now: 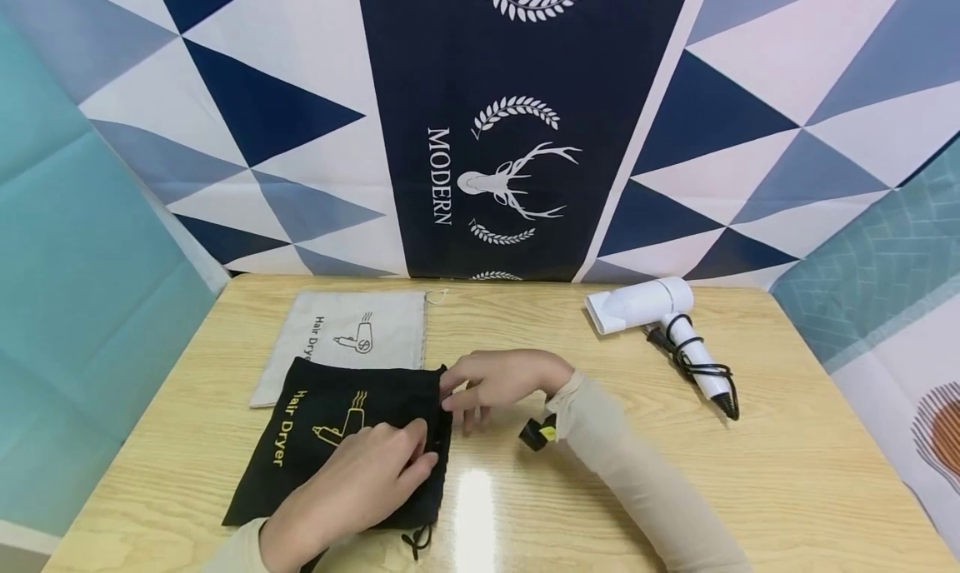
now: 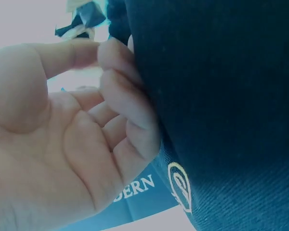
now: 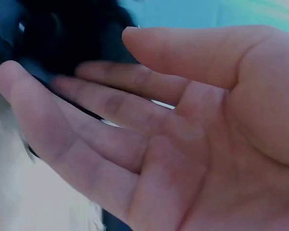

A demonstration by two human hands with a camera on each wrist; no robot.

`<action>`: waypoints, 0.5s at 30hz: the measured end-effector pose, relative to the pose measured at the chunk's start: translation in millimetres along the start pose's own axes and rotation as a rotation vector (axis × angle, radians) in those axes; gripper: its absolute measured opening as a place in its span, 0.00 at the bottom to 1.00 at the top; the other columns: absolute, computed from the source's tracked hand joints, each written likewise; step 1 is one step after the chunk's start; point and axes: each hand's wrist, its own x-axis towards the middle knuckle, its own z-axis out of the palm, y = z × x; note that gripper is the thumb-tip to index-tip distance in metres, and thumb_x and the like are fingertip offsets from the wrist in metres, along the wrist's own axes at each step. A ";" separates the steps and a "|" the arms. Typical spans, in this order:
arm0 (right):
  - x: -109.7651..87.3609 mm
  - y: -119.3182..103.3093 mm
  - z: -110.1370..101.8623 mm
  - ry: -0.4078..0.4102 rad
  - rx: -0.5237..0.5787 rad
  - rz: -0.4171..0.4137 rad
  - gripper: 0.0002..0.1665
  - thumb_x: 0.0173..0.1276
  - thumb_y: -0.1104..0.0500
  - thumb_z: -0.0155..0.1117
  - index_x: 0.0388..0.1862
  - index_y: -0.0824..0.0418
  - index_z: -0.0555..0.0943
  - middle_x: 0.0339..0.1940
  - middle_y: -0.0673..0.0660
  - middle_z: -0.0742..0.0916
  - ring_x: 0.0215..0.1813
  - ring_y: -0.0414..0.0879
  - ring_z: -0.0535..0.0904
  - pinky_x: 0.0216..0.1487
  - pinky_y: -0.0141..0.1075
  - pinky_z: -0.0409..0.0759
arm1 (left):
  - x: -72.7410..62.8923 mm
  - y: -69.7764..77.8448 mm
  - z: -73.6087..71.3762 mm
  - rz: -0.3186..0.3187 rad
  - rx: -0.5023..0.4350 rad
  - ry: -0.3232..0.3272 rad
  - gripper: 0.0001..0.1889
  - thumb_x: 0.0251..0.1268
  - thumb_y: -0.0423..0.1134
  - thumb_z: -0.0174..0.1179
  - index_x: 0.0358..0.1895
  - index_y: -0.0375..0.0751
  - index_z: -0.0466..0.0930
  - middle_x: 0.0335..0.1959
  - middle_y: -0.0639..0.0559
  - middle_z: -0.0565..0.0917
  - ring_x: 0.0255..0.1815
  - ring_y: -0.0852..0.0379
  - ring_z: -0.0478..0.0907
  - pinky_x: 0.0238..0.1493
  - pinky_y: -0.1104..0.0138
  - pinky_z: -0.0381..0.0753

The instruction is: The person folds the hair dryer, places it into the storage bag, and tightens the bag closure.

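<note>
the black bag [image 1: 311, 452] was laid on the left part of the table [image 1: 810, 473], printed with a yellow dryer outline, its mouth turned to the right. its cloth was pinched near the mouth between thumb and fingers of the left hand [image 1: 360, 473], whose wrist was laid across the near part. by the right hand [image 1: 506, 381] the mouth was reached from the other side; its fingers were held out loosely, with the thumb apart, and whether any cloth was gripped by them could not be told. a looped drawstring [image 1: 417, 541] was left hanging at the near corner. the white bag [image 1: 397, 340], printed in black, was partly covered by the black one. at the far right a white dryer [image 1: 645, 302] was set down well apart, its cord [image 1: 678, 356] wound round the handle. behind the table, a patterned backdrop [image 1: 600, 57] was hung.
</note>
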 end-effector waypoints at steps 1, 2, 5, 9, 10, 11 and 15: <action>-2.3 0.0 -3.5 0.020 -0.003 -0.015 0.13 0.79 0.59 0.52 0.45 0.67 0.81 0.40 0.64 0.88 0.40 0.59 0.87 0.41 0.46 0.85 | -0.3 0.1 1.0 0.005 -0.009 -0.016 0.14 0.72 0.44 0.58 0.25 0.52 0.68 0.13 0.62 0.66 0.13 0.66 0.64 0.14 0.68 0.63; -4.0 0.3 -6.5 0.048 -0.009 -0.029 0.13 0.79 0.60 0.52 0.43 0.66 0.82 0.39 0.65 0.88 0.40 0.60 0.87 0.41 0.47 0.85 | -0.7 0.3 2.1 0.012 -0.022 -0.031 0.14 0.72 0.45 0.58 0.26 0.52 0.68 0.13 0.62 0.66 0.13 0.66 0.65 0.14 0.68 0.64; -6.1 3.4 -12.4 0.154 -0.029 -0.052 0.12 0.79 0.60 0.53 0.43 0.66 0.82 0.34 0.66 0.87 0.36 0.63 0.86 0.40 0.49 0.85 | -2.2 2.1 5.5 0.037 -0.036 -0.058 0.14 0.72 0.46 0.58 0.26 0.53 0.69 0.14 0.63 0.66 0.14 0.67 0.65 0.15 0.68 0.64; -1.1 13.7 -13.1 0.246 -0.049 -0.063 0.13 0.79 0.63 0.50 0.55 0.65 0.78 0.28 0.65 0.87 0.31 0.62 0.84 0.37 0.51 0.84 | -3.8 7.4 9.0 0.079 -0.062 -0.132 0.12 0.72 0.44 0.57 0.27 0.54 0.70 0.14 0.65 0.66 0.14 0.68 0.65 0.17 0.70 0.66; 0.8 16.7 -12.5 0.248 -0.043 -0.060 0.15 0.78 0.65 0.48 0.59 0.64 0.76 0.28 0.65 0.87 0.31 0.62 0.84 0.36 0.52 0.84 | -4.0 9.2 9.7 0.087 -0.068 -0.164 0.12 0.73 0.44 0.56 0.27 0.54 0.71 0.15 0.65 0.67 0.15 0.68 0.66 0.18 0.70 0.66; 2.7 19.9 -11.6 0.242 -0.033 -0.052 0.19 0.78 0.67 0.46 0.63 0.63 0.75 0.28 0.65 0.87 0.30 0.61 0.84 0.36 0.52 0.84 | -4.7 10.7 10.6 0.093 -0.072 -0.202 0.10 0.73 0.44 0.55 0.29 0.54 0.72 0.15 0.65 0.68 0.16 0.68 0.67 0.19 0.71 0.68; 9.9 33.7 -7.3 0.175 0.050 0.036 0.28 0.74 0.72 0.42 0.70 0.60 0.70 0.28 0.66 0.87 0.29 0.60 0.85 0.34 0.51 0.85 | -8.6 13.9 16.2 0.082 -0.071 -0.385 0.04 0.72 0.44 0.57 0.36 0.54 0.77 0.18 0.66 0.71 0.19 0.69 0.69 0.23 0.71 0.70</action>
